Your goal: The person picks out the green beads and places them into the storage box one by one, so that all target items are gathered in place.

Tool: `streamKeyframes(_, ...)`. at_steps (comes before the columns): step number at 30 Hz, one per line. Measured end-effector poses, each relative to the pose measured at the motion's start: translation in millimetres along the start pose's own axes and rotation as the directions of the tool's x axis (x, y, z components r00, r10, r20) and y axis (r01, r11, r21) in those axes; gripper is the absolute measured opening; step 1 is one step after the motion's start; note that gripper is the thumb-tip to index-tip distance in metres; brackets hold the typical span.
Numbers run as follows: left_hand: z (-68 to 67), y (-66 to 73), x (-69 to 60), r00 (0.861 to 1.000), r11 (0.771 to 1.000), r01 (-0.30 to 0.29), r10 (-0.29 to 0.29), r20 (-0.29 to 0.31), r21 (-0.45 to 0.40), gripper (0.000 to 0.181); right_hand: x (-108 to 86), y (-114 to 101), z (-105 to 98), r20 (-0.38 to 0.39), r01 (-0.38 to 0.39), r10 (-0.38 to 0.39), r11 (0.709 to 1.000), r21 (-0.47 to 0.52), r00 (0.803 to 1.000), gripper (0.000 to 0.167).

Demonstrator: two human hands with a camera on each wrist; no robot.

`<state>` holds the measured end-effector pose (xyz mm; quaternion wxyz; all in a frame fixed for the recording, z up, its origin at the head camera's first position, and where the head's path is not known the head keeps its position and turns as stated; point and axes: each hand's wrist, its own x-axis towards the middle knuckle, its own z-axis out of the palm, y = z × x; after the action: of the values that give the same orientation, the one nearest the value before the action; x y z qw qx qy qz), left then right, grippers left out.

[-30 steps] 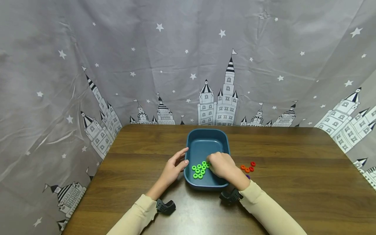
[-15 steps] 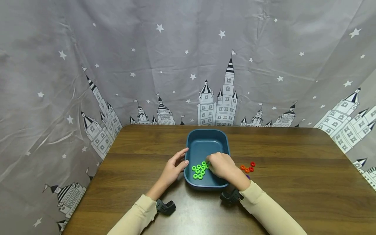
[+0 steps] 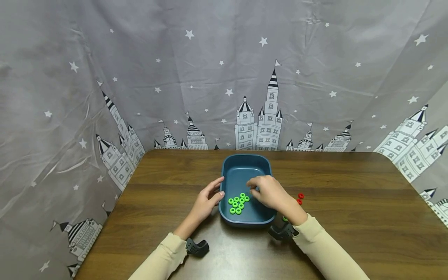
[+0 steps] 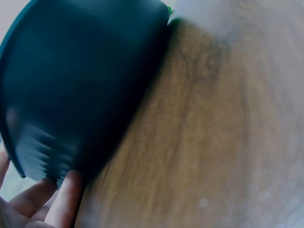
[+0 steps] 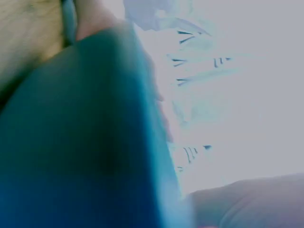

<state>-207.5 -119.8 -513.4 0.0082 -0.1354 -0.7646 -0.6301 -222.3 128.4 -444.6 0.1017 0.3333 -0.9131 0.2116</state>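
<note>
A dark blue rectangular container (image 3: 246, 173) stands on the table. Several small green rings (image 3: 236, 199) lie loosely grouped in its near left part. My left hand (image 3: 207, 200) rests at its left side, fingertips and thumb at the rim; in the left wrist view, fingers (image 4: 66, 199) touch its outer wall. Over the right half of the container hovers my right hand (image 3: 268, 191), fingers bent, thumb and forefinger apart, nothing visible between them. The right wrist view is blurred and mostly filled by the container's wall (image 5: 85, 128).
Two red rings (image 3: 301, 196) lie on the wooden table (image 3: 343, 217) to the right of the container. One green ring (image 3: 285, 219) sits outside it, partly covered by the right wrist. A grey curtain (image 3: 210, 77) with printed castles hangs behind.
My right hand has lifted from beside the green rings, shifting slightly right with thumb and forefinger parting. Its forearm now hides the orange and purple rings; a green ring shows by the wrist.
</note>
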Motion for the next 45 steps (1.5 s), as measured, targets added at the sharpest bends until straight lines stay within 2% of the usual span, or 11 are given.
streamKeyframes(11,-0.5,-0.8,-0.1,1.000,1.000,0.001,-0.001,0.001,-0.005,0.051,-26.9,27.0,-31.9,-0.131,-0.017,0.023,0.999,0.047,0.991,0.016)
streamKeyframes(20,-0.7,0.1,-0.1,1.000,1.000,0.012,-0.012,-0.001,-0.001,0.050,-60.3,45.2,-32.3,-0.180,-0.012,0.017,0.999,0.030,0.984,0.016)
streamKeyframes(24,0.0,0.8,-0.9,1.000,1.000,0.020,-0.020,0.001,-0.006,0.051,-75.1,52.5,-26.3,-0.184,0.000,0.005,1.000,0.030,0.983,0.017)
streamKeyframes(31,-0.6,-0.6,0.2,1.000,1.000,0.012,-0.012,0.001,-0.010,0.051,-92.4,58.4,-18.5,-0.149,0.000,0.004,1.000,0.026,0.989,0.019)
streamKeyframes(35,-0.5,-0.9,-0.1,1.000,1.000,0.012,-0.012,0.000,-0.003,0.051,-101.8,59.4,-13.8,-0.165,0.022,-0.020,1.000,0.008,0.986,0.019)
streamKeyframes(38,-0.6,-0.8,-0.4,1.000,1.000,0.011,-0.011,0.003,-0.005,0.051,-108.0,60.1,-11.2,-0.178,0.034,-0.038,0.999,-0.026,0.983,0.020)
streamKeyframes(45,-0.3,1.1,-0.5,1.000,1.000,0.012,-0.012,0.006,-0.010,0.051,-114.8,61.7,-8.3,-0.135,0.015,-0.018,1.000,-0.025,0.991,0.021)
